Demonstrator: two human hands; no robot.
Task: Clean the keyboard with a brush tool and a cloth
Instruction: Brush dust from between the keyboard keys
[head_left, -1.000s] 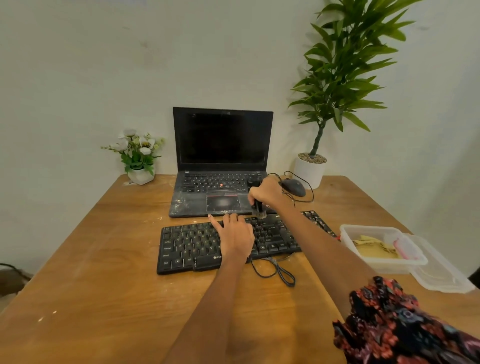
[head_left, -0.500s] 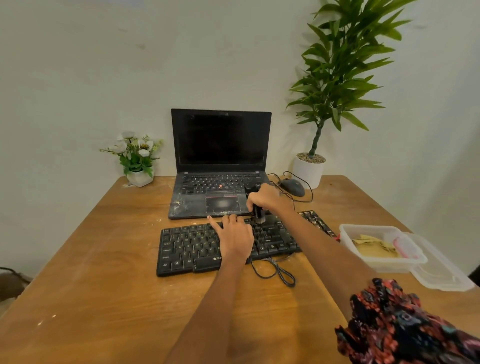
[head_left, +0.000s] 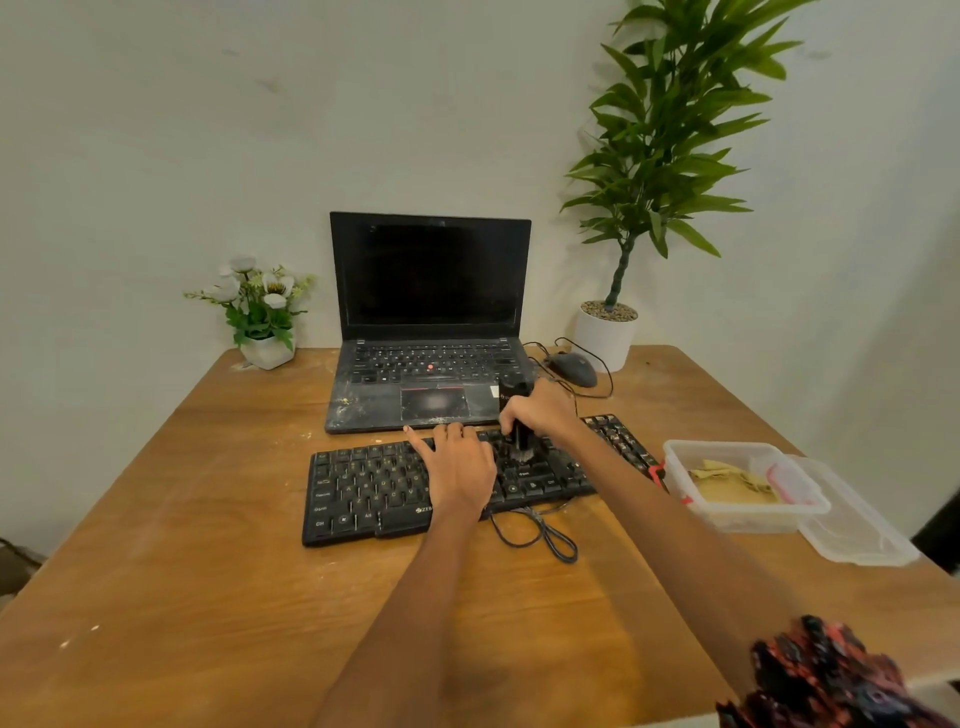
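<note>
A black dusty keyboard (head_left: 374, 488) lies on the wooden table (head_left: 208, 597) in front of a laptop. My left hand (head_left: 457, 467) rests flat on its middle keys, fingers straight. My right hand (head_left: 540, 410) grips an upright black brush tool (head_left: 517, 415), whose bristles touch the keys just right of my left hand. A yellowish cloth (head_left: 727, 480) lies inside a clear plastic box (head_left: 748, 514) at the right.
A dusty open laptop (head_left: 431, 338) stands behind the keyboard. A mouse (head_left: 571, 366) with its cable, a tall potted plant (head_left: 608, 332) and a small flower pot (head_left: 265, 348) line the back. The box lid (head_left: 862, 535) lies right of the box. The keyboard cable (head_left: 540, 530) loops in front.
My right hand has drawn the brush tool from the keyboard's back edge toward me onto the keys. My left hand has stayed in place.
</note>
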